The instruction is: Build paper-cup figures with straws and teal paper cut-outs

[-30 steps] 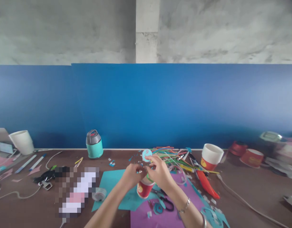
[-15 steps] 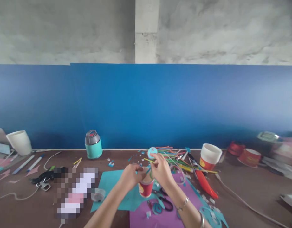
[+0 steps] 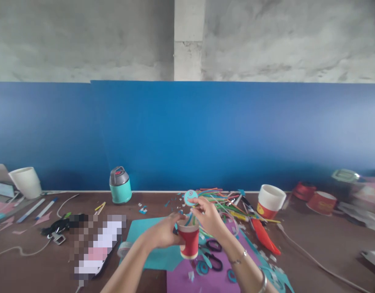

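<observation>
My left hand (image 3: pixel 172 228) is closed round the left side of a red paper cup (image 3: pixel 190 243) with a pale rim. Thin blue and green strips (image 3: pixel 191 220) stand up out of the cup. Just above the rim, my right hand (image 3: pixel 205 213) pinches at the lower edge of a round light-blue paper disc (image 3: pixel 191 197) with a drawn face. Its fingertips partly cover the disc and whatever joins it to the strips. Scissors (image 3: pixel 214 260) with dark handles lie right of the cup, beside a rolled blue paper strip (image 3: pixel 202 267).
Under the cup lie turquoise paper (image 3: pixel 163 252) and purple paper (image 3: pixel 184 280). Behind my right hand is a pile of coloured sticks (image 3: pixel 218 195). A white-and-red cup (image 3: pixel 269 200), a red curved object (image 3: pixel 265 238), a turquoise jar (image 3: pixel 120 191) and a tape roll (image 3: pixel 124 249) stand or lie around.
My left hand has moved from above the cup's rim to grip its side. The disc has shifted slightly left with my right hand. The yellow strip at my right fingers no longer shows.
</observation>
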